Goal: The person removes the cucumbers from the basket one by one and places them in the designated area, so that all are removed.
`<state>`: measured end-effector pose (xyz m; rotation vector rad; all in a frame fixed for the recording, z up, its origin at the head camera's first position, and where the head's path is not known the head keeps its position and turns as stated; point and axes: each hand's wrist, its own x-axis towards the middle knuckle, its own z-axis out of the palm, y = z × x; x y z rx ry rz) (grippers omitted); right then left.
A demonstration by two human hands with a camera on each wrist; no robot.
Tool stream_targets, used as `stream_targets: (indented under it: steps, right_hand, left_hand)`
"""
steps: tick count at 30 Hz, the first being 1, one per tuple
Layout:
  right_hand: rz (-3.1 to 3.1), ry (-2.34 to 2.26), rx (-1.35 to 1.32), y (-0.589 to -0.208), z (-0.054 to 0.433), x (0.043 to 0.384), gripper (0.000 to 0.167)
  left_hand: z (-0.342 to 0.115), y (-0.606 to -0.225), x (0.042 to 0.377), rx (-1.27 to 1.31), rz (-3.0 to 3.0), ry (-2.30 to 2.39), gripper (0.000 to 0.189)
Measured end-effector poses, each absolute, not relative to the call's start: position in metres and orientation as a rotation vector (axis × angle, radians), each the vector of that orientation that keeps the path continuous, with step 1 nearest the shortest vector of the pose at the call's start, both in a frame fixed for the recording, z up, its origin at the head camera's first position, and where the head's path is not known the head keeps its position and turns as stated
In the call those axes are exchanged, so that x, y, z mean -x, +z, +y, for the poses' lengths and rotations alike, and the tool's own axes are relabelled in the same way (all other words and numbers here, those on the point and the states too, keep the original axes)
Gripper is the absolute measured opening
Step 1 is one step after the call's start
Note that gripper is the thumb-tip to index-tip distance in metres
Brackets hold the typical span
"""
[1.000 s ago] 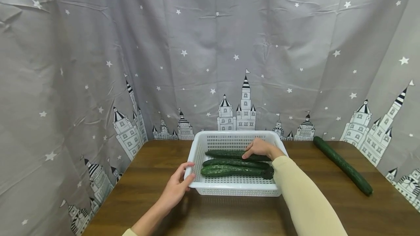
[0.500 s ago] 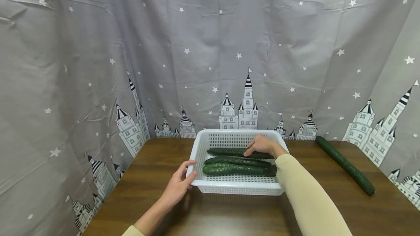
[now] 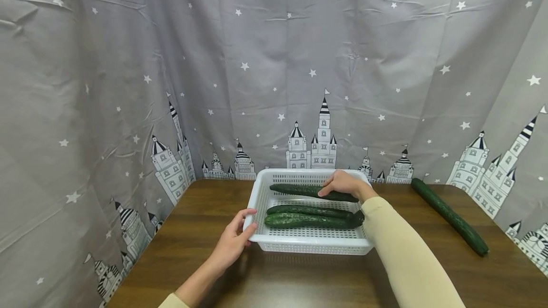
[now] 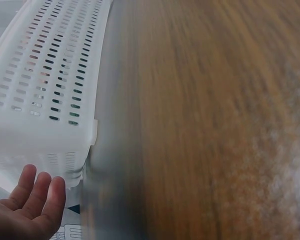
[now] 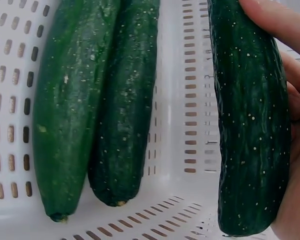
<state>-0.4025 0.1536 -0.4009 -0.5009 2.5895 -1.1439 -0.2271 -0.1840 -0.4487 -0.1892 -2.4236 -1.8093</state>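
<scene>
A white perforated plastic basket (image 3: 312, 245) sits at the middle of the table. My right hand (image 3: 346, 184) reaches inside it and grips a long dark green cucumber (image 5: 252, 120), thumb on the near side. That cucumber is raised toward the basket's far wall. Two more cucumbers lie side by side in the near half, a lighter one (image 5: 67, 115) in front and a darker one (image 5: 127, 105) behind it. At the left end, my left hand (image 3: 233, 241) holds the basket by its rim; in the left wrist view several fingertips (image 4: 55, 192) show by the outer wall.
On the brown wooden table (image 3: 308, 284), a separate cucumber (image 3: 449, 216) lies slantwise to the right of the basket. A grey curtain (image 3: 274, 61) with printed stars and castles hangs behind the table and along its sides.
The cucumber in my right hand has lifted and shifted away from the other two, toward the far wall. My left hand stays at the basket's left end.
</scene>
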Motion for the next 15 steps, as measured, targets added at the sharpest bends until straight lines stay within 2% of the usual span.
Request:
stream_targets:
  steps: [4,15]
  right_hand:
    - [2.586,-1.166,0.506,-0.397,0.156,0.401,0.033]
    - [2.598,-1.211,0.478,-0.378,0.168,0.398,0.043]
  left_hand:
    - [-0.184,-0.448,0.226,0.193,-2.417,-1.821,0.038]
    - [-0.183,-0.449,0.226,0.186,-2.418,-1.817,0.038]
